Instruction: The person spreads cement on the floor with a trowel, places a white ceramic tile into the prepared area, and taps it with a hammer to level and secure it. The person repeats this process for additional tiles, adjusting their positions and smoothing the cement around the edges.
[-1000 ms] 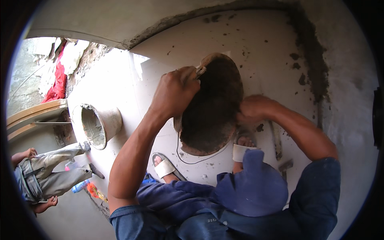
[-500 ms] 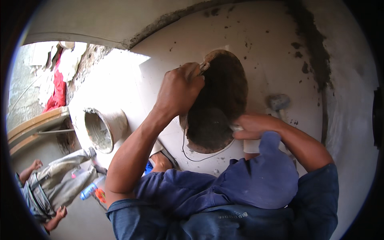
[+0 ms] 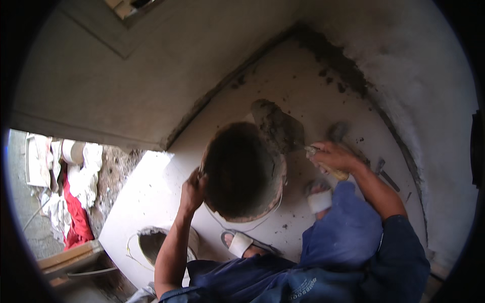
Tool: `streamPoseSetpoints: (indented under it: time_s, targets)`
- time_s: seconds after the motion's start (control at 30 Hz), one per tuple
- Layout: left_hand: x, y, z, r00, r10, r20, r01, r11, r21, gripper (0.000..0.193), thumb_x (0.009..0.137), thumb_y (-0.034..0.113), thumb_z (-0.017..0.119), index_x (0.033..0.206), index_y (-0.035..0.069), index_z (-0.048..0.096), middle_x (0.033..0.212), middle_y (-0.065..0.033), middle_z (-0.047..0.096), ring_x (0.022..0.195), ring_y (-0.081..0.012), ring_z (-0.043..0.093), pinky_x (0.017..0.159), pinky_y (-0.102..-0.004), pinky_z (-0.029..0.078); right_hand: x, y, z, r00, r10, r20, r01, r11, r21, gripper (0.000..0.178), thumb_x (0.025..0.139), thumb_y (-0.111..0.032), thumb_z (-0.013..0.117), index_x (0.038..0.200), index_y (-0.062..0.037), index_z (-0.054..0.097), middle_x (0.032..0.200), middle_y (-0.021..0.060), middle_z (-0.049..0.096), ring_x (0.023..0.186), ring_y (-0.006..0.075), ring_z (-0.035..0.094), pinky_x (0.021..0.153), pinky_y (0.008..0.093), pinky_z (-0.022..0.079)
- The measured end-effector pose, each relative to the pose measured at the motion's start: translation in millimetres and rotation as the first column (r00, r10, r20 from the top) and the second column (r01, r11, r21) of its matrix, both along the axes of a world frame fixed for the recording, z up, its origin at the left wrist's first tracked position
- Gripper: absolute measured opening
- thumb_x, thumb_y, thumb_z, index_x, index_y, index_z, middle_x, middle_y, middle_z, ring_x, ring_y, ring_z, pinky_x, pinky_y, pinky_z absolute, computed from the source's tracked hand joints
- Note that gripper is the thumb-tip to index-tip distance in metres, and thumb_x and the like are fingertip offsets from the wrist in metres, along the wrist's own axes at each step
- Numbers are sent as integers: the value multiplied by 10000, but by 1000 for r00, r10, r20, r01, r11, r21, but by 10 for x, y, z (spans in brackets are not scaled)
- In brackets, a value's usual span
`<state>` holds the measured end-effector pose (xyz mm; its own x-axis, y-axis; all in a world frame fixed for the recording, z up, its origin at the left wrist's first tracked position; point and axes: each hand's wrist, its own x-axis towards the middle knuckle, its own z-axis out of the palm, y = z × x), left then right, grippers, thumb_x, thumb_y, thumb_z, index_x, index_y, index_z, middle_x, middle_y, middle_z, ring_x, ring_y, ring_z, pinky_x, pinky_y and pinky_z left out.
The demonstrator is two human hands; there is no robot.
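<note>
My left hand (image 3: 193, 191) is closed on the left rim of a large round bucket (image 3: 279, 189), which is tilted so that its dark inside faces me. My right hand (image 3: 333, 157) grips a trowel's wooden handle (image 3: 337, 173), to the right of the bucket. The trowel blade (image 3: 295, 132) reaches over the bucket's far right rim, and a lump of dark wet mortar (image 3: 270, 118) lies on it. How much mortar is inside the bucket is hard to see in the shadow.
A second, pale bucket (image 3: 193, 242) stands at the lower left. Beyond my right hand lie a blurred mallet (image 3: 337, 131) and a small hammer (image 3: 388, 175). Dark mortar (image 3: 348, 65) lines the floor's edge along the wall. Red cloth (image 3: 75, 217) hangs at the far left.
My right hand has drawn the trowel out of the bucket with mortar on it. The bucket is less tipped; my left hand is lower on its rim. The view has turned, and the other person has left it.
</note>
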<state>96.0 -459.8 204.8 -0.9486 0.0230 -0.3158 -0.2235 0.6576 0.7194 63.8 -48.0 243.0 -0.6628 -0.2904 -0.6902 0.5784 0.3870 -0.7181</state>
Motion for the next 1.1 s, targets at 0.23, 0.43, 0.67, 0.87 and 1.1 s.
streamPoseSetpoints:
  time_s: [0.23, 0.43, 0.67, 0.87, 1.1]
  targets:
    - [-1196, 157, 868, 691, -493, -528, -3, 729, -684, 576, 905, 331, 626, 1331, -29, 479, 1226, -231, 577, 1140, -361, 557, 962, -449, 434, -460, 12, -1046, 815, -578, -40, 541, 784, -304, 251, 860, -215, 544, 1032, -33, 562, 786, 43, 578, 558, 122, 546, 497, 290, 463]
    - [-3213, 1121, 1474, 227, -895, -383, -331, 299, -895, 596, 840, 337, 671, 1383, 183, 479, 1417, -118, 447, 1388, -288, 339, 1154, -508, 205, -1296, 428, -1404, 361, -932, 42, 886, 328, -329, 185, 851, -218, 573, 918, -47, 552, 747, 58, 567, 570, 145, 562, 508, 308, 479]
    - [-3881, 942, 1416, 297, -925, -238, -442, 88, -893, 752, 840, 612, 559, 1459, 226, 377, 1512, -93, 340, 1445, -270, 221, 1150, -580, 98, -2336, 832, -2485, -355, -848, -395, 821, -80, -566, 241, 906, -232, 578, 1027, -34, 513, 778, 39, 554, 644, 140, 553, 567, 277, 472]
    - [-3957, 829, 1335, 154, -945, -289, -438, 197, -877, 848, 816, 768, 445, 1451, 210, 381, 1519, -80, 333, 1434, -289, 248, 1147, -593, 57, -3714, -523, -2241, 55, -599, -799, 994, 110, -13, 451, 922, -269, 563, 1264, -7, 432, 973, 112, 580, 835, 198, 570, 773, 318, 470]
    - [-3795, 999, 1430, 65, -952, -299, -361, 257, -896, 742, 841, 686, 511, 1396, 198, 447, 1497, -72, 375, 1431, -265, 264, 1173, -537, 53, -2036, -471, -1562, 559, -727, -399, 652, 682, -330, 526, 902, -215, 564, 1327, 40, 389, 953, 168, 602, 846, 214, 581, 764, 344, 484]
